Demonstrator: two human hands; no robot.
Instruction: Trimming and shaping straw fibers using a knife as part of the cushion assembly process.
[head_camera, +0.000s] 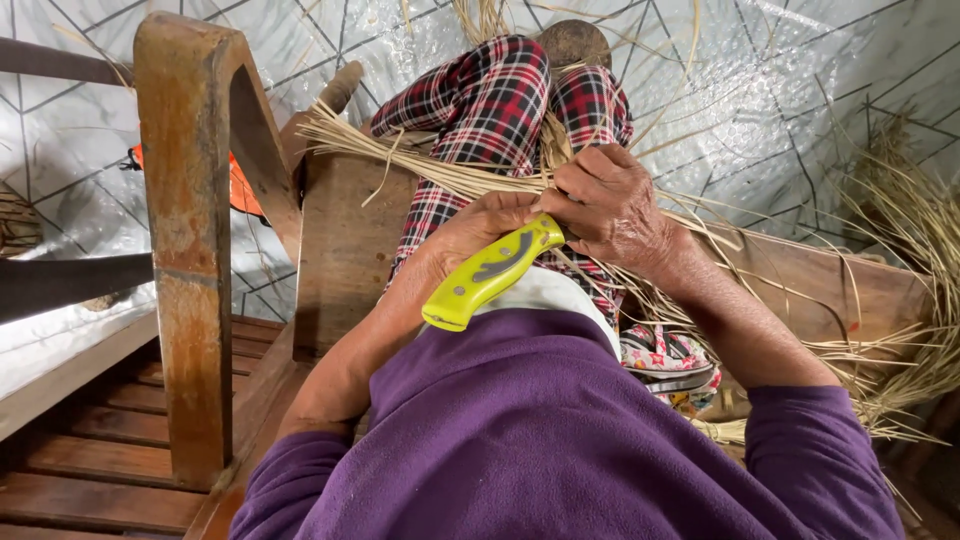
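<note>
- Purple sleeves (560, 440) fill the bottom of the view, closest of all, just below the knife.
- The knife (490, 272) has a bright yellow-green handle with a grey stripe. Its blade is hidden.
- The left hand (478, 228) is wrapped tight around the top of the knife handle.
- The right hand (608, 205) sits just to the right of the knife and touches the left hand. Its fingers are curled shut on a bunch of straw strips (410, 158).
- The straw strips stick out up and to the left of the knife, across the person's lap.
- Red and black checked trousers (490, 100) cover the legs just above the knife.
- A wooden board (345, 250) stands to the left of the knife, under the straw.
- A thick wooden post (185, 250) stands further left of the knife, well apart from it.
- More loose straw (910, 300) lies far to the right of the knife.
- A flowery cloth (665, 355) lies just below and to the right of the knife.
- An orange thing (240, 190) peeks out behind the post, up and to the left of the knife.
</note>
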